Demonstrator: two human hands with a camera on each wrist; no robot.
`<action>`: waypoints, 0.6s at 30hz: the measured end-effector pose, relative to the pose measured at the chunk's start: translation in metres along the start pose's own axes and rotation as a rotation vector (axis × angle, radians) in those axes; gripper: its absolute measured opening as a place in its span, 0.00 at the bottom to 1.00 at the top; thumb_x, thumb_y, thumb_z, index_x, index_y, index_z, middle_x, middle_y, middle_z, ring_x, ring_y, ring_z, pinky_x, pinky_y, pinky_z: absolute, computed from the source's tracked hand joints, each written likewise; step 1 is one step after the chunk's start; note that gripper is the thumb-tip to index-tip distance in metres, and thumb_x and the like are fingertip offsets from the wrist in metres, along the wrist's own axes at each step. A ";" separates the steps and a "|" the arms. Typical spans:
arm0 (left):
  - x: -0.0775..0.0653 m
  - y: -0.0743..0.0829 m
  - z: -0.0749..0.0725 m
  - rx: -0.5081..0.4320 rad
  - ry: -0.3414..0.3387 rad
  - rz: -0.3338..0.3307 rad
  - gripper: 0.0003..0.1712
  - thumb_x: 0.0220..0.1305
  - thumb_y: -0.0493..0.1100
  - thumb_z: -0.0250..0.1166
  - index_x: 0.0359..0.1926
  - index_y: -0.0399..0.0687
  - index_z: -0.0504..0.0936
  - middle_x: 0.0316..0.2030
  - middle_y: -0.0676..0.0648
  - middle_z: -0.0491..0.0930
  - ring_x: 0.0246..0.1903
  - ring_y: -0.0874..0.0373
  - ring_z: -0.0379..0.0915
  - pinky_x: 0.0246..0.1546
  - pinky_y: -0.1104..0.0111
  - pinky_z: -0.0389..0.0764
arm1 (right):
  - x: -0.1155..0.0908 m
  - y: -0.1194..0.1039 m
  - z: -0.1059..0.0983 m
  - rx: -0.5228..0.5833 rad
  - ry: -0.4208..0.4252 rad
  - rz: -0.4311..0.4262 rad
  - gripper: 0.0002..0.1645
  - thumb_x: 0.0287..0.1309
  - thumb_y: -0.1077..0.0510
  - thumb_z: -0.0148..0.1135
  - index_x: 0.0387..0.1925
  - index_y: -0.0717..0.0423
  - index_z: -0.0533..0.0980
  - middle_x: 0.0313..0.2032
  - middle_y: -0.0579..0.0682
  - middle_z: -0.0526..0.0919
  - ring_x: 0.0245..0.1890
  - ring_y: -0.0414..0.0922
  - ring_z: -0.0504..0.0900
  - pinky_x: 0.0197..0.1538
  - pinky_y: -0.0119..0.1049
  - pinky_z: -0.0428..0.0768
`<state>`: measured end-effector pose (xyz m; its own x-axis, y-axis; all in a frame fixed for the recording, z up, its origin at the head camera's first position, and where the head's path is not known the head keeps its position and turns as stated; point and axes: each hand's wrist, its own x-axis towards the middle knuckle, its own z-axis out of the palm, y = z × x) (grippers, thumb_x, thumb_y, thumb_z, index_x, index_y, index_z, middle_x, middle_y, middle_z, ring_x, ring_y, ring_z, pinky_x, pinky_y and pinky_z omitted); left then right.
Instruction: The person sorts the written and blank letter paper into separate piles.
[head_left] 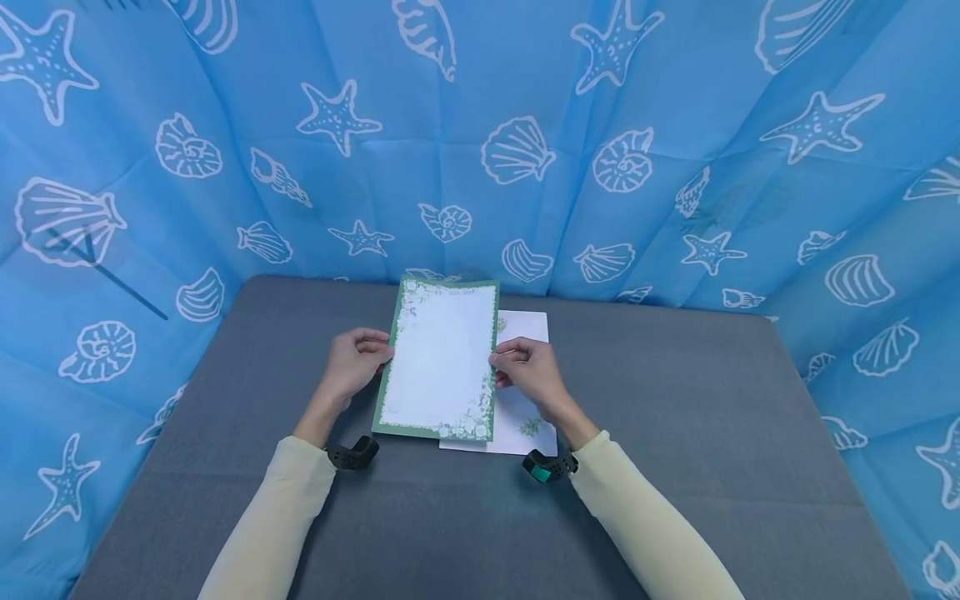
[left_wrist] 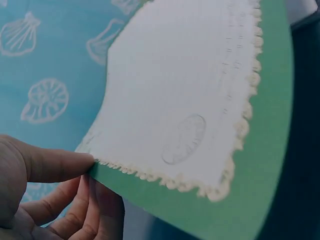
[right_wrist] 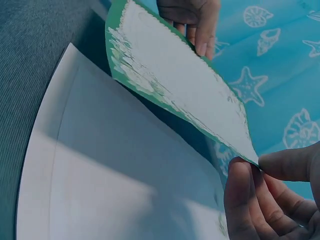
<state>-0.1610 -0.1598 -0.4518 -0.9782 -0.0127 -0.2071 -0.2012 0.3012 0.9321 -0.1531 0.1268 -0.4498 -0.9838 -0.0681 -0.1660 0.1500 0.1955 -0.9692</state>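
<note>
Both hands hold up a sheet of paper [head_left: 438, 358] with a green border and a white floral frame around its blank middle. My left hand [head_left: 356, 362] pinches its left edge between thumb and fingers, and my right hand [head_left: 531, 371] pinches the right edge. In the right wrist view the sheet [right_wrist: 170, 65] is raised and bows slightly between the hands. Beneath it, partly covered, a white sheet [head_left: 517, 425] with small green plant prints lies on the table. The left wrist view shows a faint oval mark near one corner of the green-bordered sheet [left_wrist: 145, 90].
A grey cloth-covered table [head_left: 675, 433] spreads out under the hands. Behind it hangs a blue curtain [head_left: 450, 108] with white shells and starfish. Each wrist wears a black band, the left band [head_left: 354, 453] and the right band [head_left: 549, 465].
</note>
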 end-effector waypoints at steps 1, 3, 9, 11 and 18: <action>0.000 -0.001 -0.004 0.008 -0.001 -0.006 0.17 0.73 0.36 0.61 0.59 0.34 0.77 0.46 0.36 0.82 0.40 0.50 0.79 0.45 0.53 0.80 | 0.002 -0.001 0.004 -0.001 -0.005 0.003 0.08 0.66 0.65 0.65 0.43 0.68 0.80 0.30 0.57 0.85 0.23 0.44 0.84 0.38 0.50 0.86; 0.001 -0.003 -0.012 0.028 -0.001 -0.018 0.18 0.73 0.37 0.60 0.60 0.34 0.76 0.47 0.37 0.82 0.39 0.50 0.79 0.45 0.54 0.79 | 0.005 -0.002 0.013 -0.009 -0.016 0.001 0.07 0.65 0.65 0.65 0.42 0.67 0.81 0.29 0.57 0.85 0.23 0.43 0.84 0.38 0.50 0.86; 0.002 -0.010 -0.032 0.064 -0.013 -0.041 0.21 0.74 0.38 0.60 0.62 0.33 0.75 0.48 0.36 0.81 0.40 0.50 0.79 0.45 0.55 0.79 | 0.010 -0.008 0.036 -0.037 -0.045 -0.013 0.07 0.65 0.64 0.66 0.40 0.67 0.81 0.28 0.57 0.84 0.23 0.44 0.84 0.36 0.47 0.86; 0.002 -0.012 -0.038 0.071 -0.014 -0.055 0.21 0.74 0.39 0.60 0.62 0.32 0.75 0.49 0.36 0.81 0.41 0.50 0.79 0.46 0.55 0.80 | 0.013 -0.010 0.042 -0.048 -0.049 -0.013 0.07 0.64 0.65 0.65 0.40 0.67 0.81 0.28 0.57 0.85 0.22 0.44 0.85 0.35 0.46 0.86; 0.002 -0.016 -0.052 0.102 0.005 -0.114 0.22 0.74 0.42 0.59 0.63 0.33 0.75 0.53 0.33 0.79 0.45 0.46 0.78 0.49 0.53 0.77 | 0.021 -0.010 0.061 -0.098 -0.067 0.011 0.06 0.63 0.65 0.66 0.39 0.67 0.82 0.27 0.55 0.86 0.21 0.43 0.85 0.32 0.42 0.86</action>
<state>-0.1628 -0.2139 -0.4516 -0.9497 -0.0573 -0.3079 -0.3050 0.3932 0.8674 -0.1693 0.0638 -0.4543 -0.9728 -0.1300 -0.1918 0.1475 0.2909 -0.9453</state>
